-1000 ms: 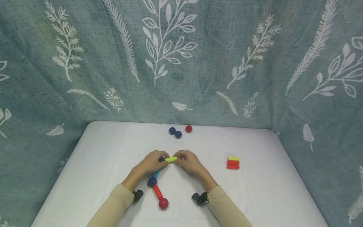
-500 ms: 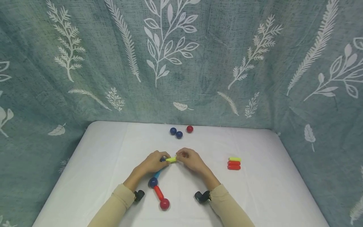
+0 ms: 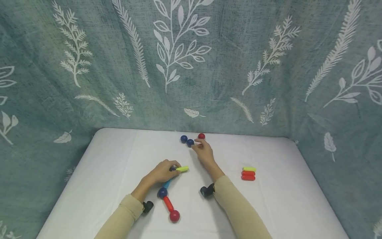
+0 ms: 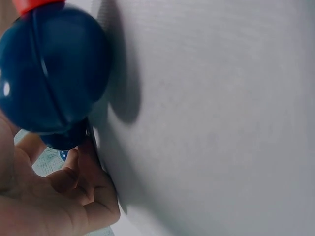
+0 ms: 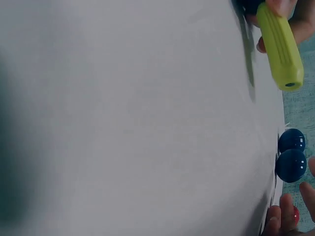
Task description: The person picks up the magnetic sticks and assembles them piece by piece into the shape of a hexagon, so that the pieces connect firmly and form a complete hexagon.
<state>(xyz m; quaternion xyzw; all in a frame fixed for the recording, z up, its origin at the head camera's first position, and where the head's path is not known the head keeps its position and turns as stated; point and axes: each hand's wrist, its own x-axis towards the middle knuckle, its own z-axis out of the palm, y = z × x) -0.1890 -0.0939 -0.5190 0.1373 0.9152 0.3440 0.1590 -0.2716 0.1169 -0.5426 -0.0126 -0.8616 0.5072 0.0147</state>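
Note:
In the head view my left hand [image 3: 164,171] pinches a yellow building rod [image 3: 183,169] near its joint with a blue ball [image 3: 172,169]. From that ball a light-blue rod [image 3: 167,183] runs down to another blue ball [image 3: 162,192], then a red rod [image 3: 168,203] and a red ball [image 3: 174,216]. The yellow rod's free end shows in the right wrist view. My right hand [image 3: 205,153] reaches to the back of the table, its spread fingertips right at a loose blue ball [image 3: 190,143]. In the right wrist view, the fingers stand apart from this ball.
Beside the reached-for ball lies a second loose blue ball [image 3: 183,139], and a red ball [image 3: 201,136] sits behind my right fingers. A yellow rod [image 3: 249,169] and two red rods [image 3: 248,178] lie together on the right of the white table [image 3: 143,142]. A patterned curtain [image 3: 221,66] hangs behind.
My right hand has left the yellow rod's free end and moved away to the loose balls at the back. The left hand stays at the same joint.

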